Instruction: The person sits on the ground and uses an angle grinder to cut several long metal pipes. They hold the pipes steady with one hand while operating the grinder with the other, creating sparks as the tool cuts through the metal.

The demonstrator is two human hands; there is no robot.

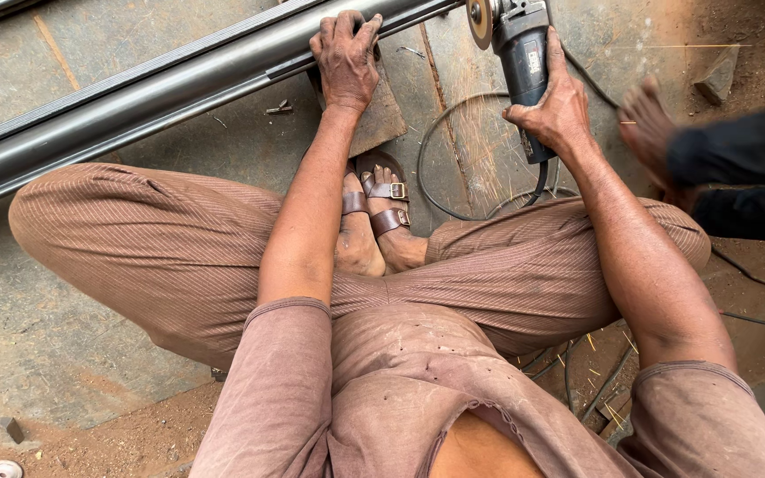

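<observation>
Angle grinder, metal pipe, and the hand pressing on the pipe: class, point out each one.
angle grinder (524, 53), head view, on its dark body.
metal pipe (161, 93), head view, on its rounded top.
left hand (347, 62), head view, on its back.

L hand (345, 55) on pipe (135, 93), grinder (517, 44) in R hand (555, 111), right of it.

Grey angle grinder (520, 53) upright beside long grey metal pipe (179, 84).
</observation>
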